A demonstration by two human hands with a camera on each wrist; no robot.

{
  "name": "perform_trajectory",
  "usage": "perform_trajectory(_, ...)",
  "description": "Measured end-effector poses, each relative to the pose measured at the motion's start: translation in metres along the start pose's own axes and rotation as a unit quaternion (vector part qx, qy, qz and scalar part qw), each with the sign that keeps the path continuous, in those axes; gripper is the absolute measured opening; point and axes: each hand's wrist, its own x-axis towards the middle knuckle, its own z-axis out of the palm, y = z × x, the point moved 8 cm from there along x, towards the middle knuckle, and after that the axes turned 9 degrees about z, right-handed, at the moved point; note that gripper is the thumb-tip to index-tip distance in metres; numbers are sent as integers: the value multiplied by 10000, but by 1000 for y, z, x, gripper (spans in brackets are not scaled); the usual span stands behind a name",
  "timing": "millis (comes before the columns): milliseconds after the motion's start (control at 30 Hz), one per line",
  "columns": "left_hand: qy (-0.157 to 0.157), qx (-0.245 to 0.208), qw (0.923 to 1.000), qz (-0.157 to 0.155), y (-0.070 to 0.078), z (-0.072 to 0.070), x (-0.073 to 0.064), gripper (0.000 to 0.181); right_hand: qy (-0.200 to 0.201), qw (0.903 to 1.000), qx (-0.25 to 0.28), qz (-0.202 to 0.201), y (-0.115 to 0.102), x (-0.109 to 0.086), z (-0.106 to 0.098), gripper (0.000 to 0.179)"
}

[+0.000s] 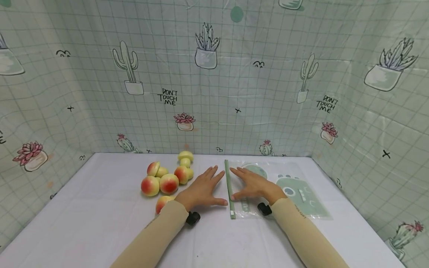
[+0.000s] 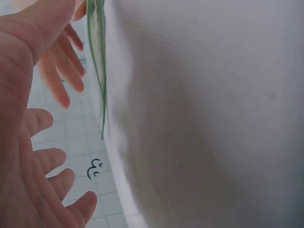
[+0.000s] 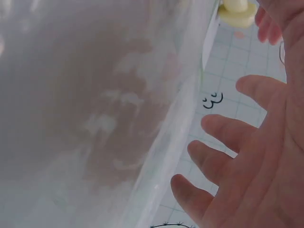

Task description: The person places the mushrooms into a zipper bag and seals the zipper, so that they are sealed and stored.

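A clear zip bag [image 1: 303, 193] with a green cartoon print lies flat on the white table, its green zip strip [image 1: 229, 190] facing left. My left hand [image 1: 202, 190] is just left of that strip, fingers spread, holding nothing. Over the strip end of the bag is my right hand [image 1: 253, 186], its fingers also spread and nothing in its grasp. Whether it touches the bag I cannot tell. Left of my left hand lie several mushroom-shaped pieces [image 1: 169, 184], yellow with red caps. One piece [image 1: 162, 204] is partly hidden by the left wrist. In the right wrist view, a yellow one [image 3: 236, 13] shows at the top.
The white table [image 1: 100, 216] is bordered by a patterned curtain [image 1: 228, 89] at the back and both sides. At the far end of the group stands a plain yellow mushroom-shaped piece [image 1: 186, 156]. Each wrist carries a small black camera [image 1: 193, 218].
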Motion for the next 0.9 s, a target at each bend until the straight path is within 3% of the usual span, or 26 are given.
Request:
perform_trajectory(433, -410, -516, 9972, -347, -7, 13, 10, 98, -571, 9978, 199, 274, 8, 3, 13, 108)
perform_trajectory(600, -514, -798, 9945, -443, -8, 15, 11, 96, -614, 9970, 326, 343, 8, 2, 13, 106)
perform_trajectory(900, -570, -772, 9943, -461, -9, 18, 16, 91, -596, 9965, 378, 453, 9, 3, 14, 103)
